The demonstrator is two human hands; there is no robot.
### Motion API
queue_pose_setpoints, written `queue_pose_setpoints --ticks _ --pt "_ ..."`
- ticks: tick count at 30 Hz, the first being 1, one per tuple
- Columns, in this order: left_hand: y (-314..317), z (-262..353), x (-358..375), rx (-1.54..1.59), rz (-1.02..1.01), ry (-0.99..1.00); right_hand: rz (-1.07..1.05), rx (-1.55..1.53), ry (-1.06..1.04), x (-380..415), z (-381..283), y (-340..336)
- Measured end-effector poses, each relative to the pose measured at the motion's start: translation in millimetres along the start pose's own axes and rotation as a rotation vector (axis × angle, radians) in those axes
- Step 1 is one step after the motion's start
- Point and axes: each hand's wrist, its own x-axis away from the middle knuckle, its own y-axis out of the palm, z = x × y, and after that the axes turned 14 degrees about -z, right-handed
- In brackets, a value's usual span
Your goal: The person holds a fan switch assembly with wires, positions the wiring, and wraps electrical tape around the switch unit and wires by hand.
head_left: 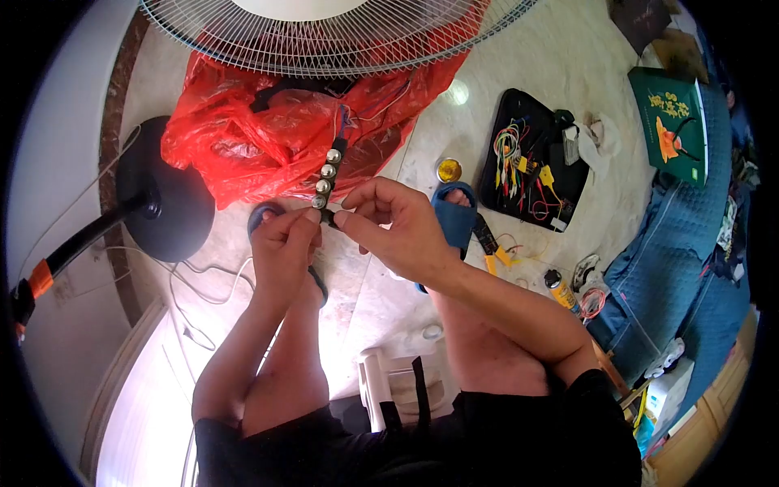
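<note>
Between my hands is a narrow black push-button switch strip (328,172) with several round silver buttons in a row. Thin blue and pale wires run from its far end toward a red plastic bag (243,122). My left hand (284,242) is closed, pinching the strip's near end between thumb and fingers. My right hand (398,223) meets it from the other side, thumb and fingertips closed on the same black end. The fingers partly cover that end, so its details are hidden.
A wire fan grille (341,65) fills the top, and a round black fan base (166,195) stands left. To the right lie an open black case (531,101) with clip leads, a round tin (448,170), a wire stripper (488,243) and a yellow can (560,290). Loose cable crosses the floor.
</note>
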Motion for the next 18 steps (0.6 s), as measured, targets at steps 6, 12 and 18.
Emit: queue_pose_setpoints --ticks 6,12,18 --pt "-1.9 3.0 0.0 0.074 -0.025 0.0 0.008 0.07 0.031 -0.7 -5.3 -0.2" --pt "1.8 1.3 0.8 0.057 0.03 0.021 0.03 0.164 -0.011 -5.2 2.2 -1.9" --pt "-2.5 3.7 4.8 0.183 -0.093 -0.063 -0.178 -0.021 0.047 -5.4 1.8 -6.9"
